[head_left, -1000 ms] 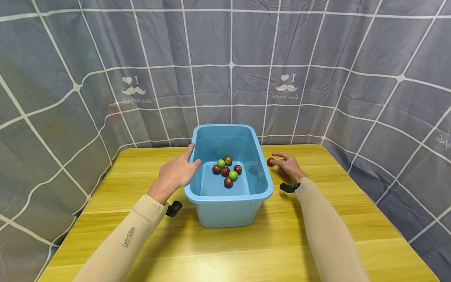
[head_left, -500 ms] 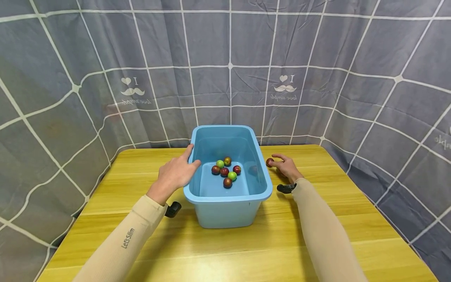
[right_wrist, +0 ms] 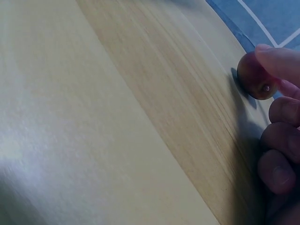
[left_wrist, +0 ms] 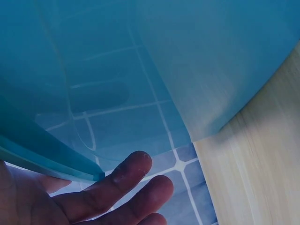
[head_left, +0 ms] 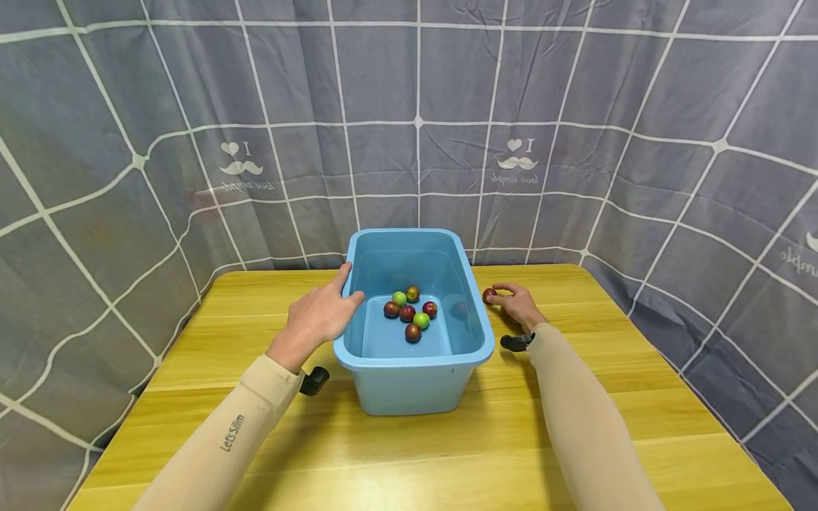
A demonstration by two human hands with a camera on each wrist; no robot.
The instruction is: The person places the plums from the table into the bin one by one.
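Note:
A light blue plastic tub point(head_left: 409, 360) stands on the wooden table. My left hand point(head_left: 319, 312) grips its left rim, with the thumb over the edge and the fingers along the outer wall; the left wrist view shows fingertips point(left_wrist: 136, 166) below the rim. To the right of the tub, my right hand point(head_left: 519, 305) pinches a dark red plum point(head_left: 488, 294) between thumb and index finger. That same plum point(right_wrist: 255, 77) is close over the table in the right wrist view, the other fingers curled beneath. Several red plums point(head_left: 407, 313) and two green ones point(head_left: 421, 320) lie on the tub's floor.
The wooden table point(head_left: 243, 397) reaches out on both sides of the tub. Behind it and at both sides hangs a grey curtain point(head_left: 383, 163) with white grid lines. The tub's high walls stand between my two hands.
My right thumb and index finger have closed in on the plum, and the hand has shifted slightly left. My left hand stays on the rim, and the tub has not moved.

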